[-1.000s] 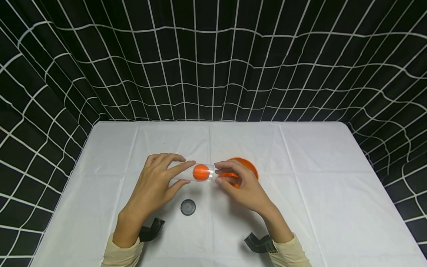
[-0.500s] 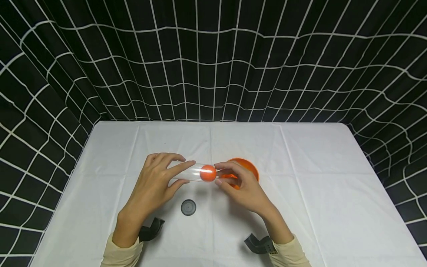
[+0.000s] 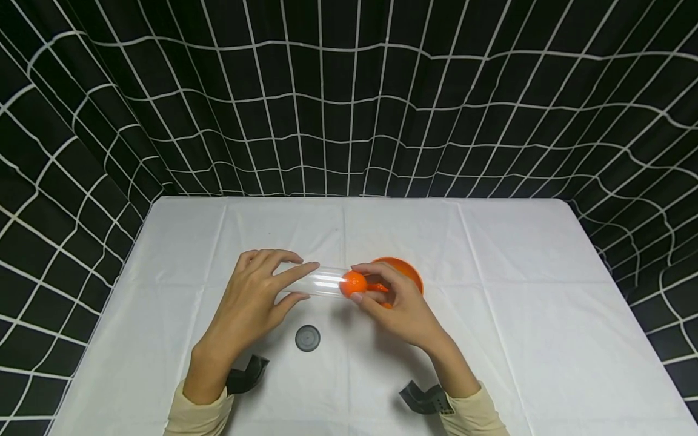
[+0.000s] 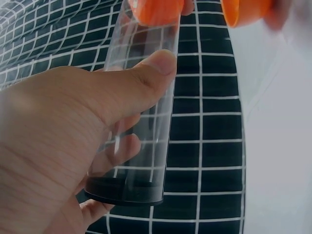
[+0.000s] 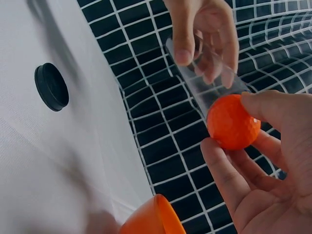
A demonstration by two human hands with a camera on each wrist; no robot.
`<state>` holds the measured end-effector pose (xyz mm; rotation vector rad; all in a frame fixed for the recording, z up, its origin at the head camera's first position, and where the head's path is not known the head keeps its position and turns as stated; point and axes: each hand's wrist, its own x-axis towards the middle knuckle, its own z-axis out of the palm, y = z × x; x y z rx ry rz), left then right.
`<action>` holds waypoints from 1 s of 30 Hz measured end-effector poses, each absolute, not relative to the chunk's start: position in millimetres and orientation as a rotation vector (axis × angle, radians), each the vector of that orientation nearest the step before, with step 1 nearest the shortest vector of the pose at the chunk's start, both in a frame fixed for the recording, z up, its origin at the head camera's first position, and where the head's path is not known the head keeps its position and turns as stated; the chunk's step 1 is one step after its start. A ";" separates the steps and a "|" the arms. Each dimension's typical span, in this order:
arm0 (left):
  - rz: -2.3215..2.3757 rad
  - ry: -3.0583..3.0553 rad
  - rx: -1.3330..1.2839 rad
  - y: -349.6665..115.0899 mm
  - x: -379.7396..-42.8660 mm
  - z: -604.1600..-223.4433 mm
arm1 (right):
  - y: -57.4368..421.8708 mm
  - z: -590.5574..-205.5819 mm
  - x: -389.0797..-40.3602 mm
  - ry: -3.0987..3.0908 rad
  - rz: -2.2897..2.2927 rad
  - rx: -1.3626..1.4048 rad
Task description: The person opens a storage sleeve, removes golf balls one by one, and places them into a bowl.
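My left hand grips a clear plastic tube around its side, thumb on top and fingers beneath. The tube lies nearly level in the head view, its mouth toward the right; a black cap closes its other end. At the mouth, my right hand pinches an orange dimpled golf ball between thumb and fingers. Part of the ball overlaps the tube's end and part sticks out. Just beyond the right hand stands an orange cup, mostly hidden by that hand.
A dark grey round cap lies on the white-covered table, in front of the tube. Black cloth with a white grid rises behind and beside the table. Black curved mounts sit at both wrists.
The golf ball has rolled right along the tube, from inside it to the mouth, where the right fingers now hold it. Both hands have stayed almost in place.
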<state>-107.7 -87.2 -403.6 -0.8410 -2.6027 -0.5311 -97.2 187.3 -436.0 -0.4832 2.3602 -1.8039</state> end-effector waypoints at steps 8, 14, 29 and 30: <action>-0.576 -2.600 -0.840 -90.2 -108.6 -403.8 | 188.9 -434.2 -98.6 2.288 -1.925 -0.526; -0.577 -2.595 -0.822 -93.6 -110.3 -405.5 | 193.2 -432.3 -99.2 2.349 -1.907 -0.507; -0.613 -2.587 -0.787 -99.2 -110.4 -404.4 | 212.6 -430.0 -105.2 2.554 -1.788 -0.453; -0.616 -2.590 -0.788 -99.0 -110.4 -404.6 | 213.6 -430.0 -105.1 2.563 -1.783 -0.451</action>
